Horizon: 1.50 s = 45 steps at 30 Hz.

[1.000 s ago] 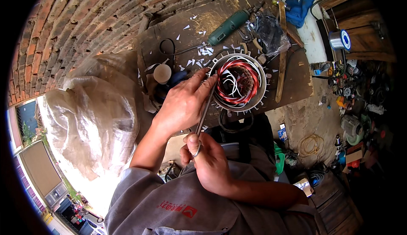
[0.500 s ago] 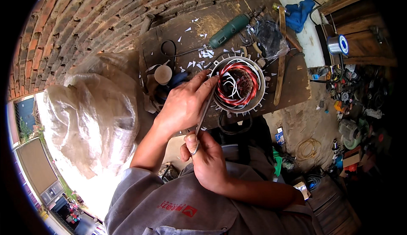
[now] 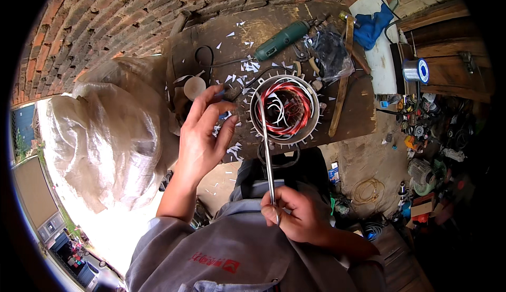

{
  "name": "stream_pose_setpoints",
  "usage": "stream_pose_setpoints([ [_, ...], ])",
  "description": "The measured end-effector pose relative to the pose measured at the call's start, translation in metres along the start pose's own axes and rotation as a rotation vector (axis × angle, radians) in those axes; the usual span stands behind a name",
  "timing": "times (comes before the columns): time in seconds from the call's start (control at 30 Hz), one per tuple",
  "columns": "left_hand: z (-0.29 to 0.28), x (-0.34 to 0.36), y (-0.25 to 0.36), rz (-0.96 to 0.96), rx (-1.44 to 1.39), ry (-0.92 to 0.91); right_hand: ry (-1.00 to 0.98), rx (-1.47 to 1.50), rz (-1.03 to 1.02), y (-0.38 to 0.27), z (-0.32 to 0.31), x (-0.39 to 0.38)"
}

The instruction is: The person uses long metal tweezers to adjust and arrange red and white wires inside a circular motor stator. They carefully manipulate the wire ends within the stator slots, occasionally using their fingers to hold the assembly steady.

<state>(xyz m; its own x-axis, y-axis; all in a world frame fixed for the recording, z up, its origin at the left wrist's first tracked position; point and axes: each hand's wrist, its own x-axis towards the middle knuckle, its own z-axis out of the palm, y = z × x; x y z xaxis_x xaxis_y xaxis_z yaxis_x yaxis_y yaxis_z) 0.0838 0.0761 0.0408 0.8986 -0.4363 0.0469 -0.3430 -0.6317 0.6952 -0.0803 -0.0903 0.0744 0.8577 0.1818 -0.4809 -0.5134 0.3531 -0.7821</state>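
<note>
A round finned metal motor housing (image 3: 253, 114) sits on the bench's near side, with a ring of red winding wire (image 3: 305, 107) inside. White sleeved leads (image 3: 278, 114) curl within the ring. My right hand (image 3: 298, 215) is closed around the handle end of a long thin metal tool with a finger ring (image 3: 268, 160). The tool's far end reaches over the housing's left rim and beside the winding; whether it touches is unclear. To the left of the housing, my left hand (image 3: 203, 139) hovers with fingers apart and nothing visible in it.
Small white paper-like triangles (image 3: 250, 66) lie scattered on the wooden bench (image 3: 363, 110). Behind the housing are a green power tool (image 3: 282, 40) and a black plastic bag (image 3: 333, 55); right of them lies a wooden stick (image 3: 341, 89). Plastic sheeting (image 3: 118, 139) bulges at left.
My left hand has drawn away from the housing's left rim toward the left, its fingers spreading. My right hand has moved right with the metal tool, which now stands more upright in the picture.
</note>
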Motion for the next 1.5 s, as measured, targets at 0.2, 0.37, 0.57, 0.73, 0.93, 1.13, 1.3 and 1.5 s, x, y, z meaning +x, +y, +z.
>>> stream_pose_setpoints([
  [0.2,0.039,0.051,0.017,0.312,0.341,-0.149,0.162,0.16,-0.035,-0.011,-0.055,-0.017],
  [0.37,0.052,0.059,0.017,0.352,0.545,-0.213,0.1,0.195,-0.107,-0.014,-0.083,-0.031],
  [0.57,0.061,0.057,0.008,0.316,0.504,-0.148,0.016,0.189,-0.111,-0.019,-0.106,-0.031],
  [0.73,0.06,0.041,0.009,0.14,0.301,-0.025,0.052,0.147,-0.151,-0.02,-0.127,-0.021],
  [0.93,0.031,0.017,-0.014,-0.311,-0.237,0.24,0.27,-0.014,-0.407,0.0,-0.148,0.023],
  [1.13,0.057,0.012,-0.038,-0.369,-0.847,0.2,0.294,-0.08,-0.596,0.016,-0.147,0.078],
  [1.3,0.094,0.027,-0.013,-0.392,-1.186,0.104,0.273,0.135,-0.544,0.032,-0.114,0.09],
  [1.5,0.099,0.016,0.007,-0.43,-1.284,0.226,0.333,0.106,-0.578,0.02,-0.112,0.113],
])
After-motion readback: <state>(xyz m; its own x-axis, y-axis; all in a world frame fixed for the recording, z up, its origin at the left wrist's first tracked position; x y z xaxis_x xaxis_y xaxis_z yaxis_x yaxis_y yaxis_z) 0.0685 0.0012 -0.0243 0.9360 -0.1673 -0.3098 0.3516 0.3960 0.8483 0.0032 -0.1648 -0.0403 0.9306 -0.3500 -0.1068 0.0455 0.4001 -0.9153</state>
